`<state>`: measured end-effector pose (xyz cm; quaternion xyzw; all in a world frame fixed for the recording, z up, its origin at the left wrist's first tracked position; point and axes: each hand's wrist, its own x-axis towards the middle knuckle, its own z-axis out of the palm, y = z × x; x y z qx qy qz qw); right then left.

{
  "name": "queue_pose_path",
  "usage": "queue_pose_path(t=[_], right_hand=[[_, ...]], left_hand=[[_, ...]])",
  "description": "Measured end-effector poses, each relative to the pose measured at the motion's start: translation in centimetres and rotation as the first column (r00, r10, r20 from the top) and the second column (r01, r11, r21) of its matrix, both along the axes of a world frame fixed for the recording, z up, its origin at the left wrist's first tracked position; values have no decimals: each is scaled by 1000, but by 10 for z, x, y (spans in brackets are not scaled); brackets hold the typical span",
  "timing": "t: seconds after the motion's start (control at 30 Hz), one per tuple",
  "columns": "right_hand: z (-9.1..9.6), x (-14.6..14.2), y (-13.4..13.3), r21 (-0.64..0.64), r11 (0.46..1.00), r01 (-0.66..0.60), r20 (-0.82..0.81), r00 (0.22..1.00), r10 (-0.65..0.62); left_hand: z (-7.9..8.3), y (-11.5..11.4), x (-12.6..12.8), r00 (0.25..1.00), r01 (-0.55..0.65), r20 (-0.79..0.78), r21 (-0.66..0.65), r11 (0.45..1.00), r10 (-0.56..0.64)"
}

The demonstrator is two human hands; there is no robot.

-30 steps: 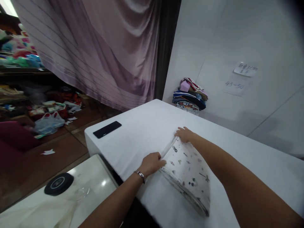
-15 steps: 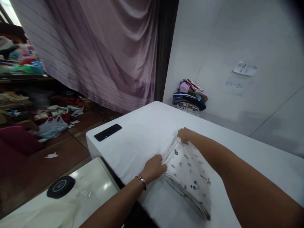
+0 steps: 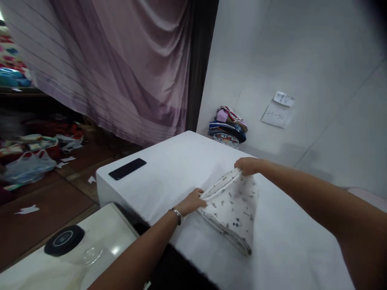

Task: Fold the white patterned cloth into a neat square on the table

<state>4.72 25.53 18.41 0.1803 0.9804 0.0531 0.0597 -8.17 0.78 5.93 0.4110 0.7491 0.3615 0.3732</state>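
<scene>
On the white table [image 3: 169, 173], left hand [image 3: 190, 202] and right hand [image 3: 247, 165] pinch the printed cloth [image 3: 234, 209], its far edge now raised higher.

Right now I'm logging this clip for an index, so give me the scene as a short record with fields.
Surface: white table
Left hand: grips near corner of folded printed cloth
Right hand: grips far corner, raised off the table
Also on table: black phone
Behind: clothes pile by the wall, purple curtain
</scene>
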Motion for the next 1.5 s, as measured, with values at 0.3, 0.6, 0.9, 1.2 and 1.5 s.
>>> queue_pose_path(t=[0.3,0.6,0.9,1.2,1.5], right_hand=[[81,71,-2,278,953,119,-97,991,-95],[-3,144,-56,544,817,192,-461,882,99],[-165,179,-112,159,983,95,-404,914,-23],[-149,187,-126,-22,993,119,-460,880,-116],[-152,154,-120,-147,989,-7,-445,894,-59]], left_hand=[[131,52,-19,778,180,-621,81,980,-92],[104,23,8,180,390,-946,319,864,268],[-29,-28,26,377,389,-925,107,915,-52],[-16,-41,21,507,445,-858,181,877,-80],[-14,-14,32,509,529,-837,118,840,-203]])
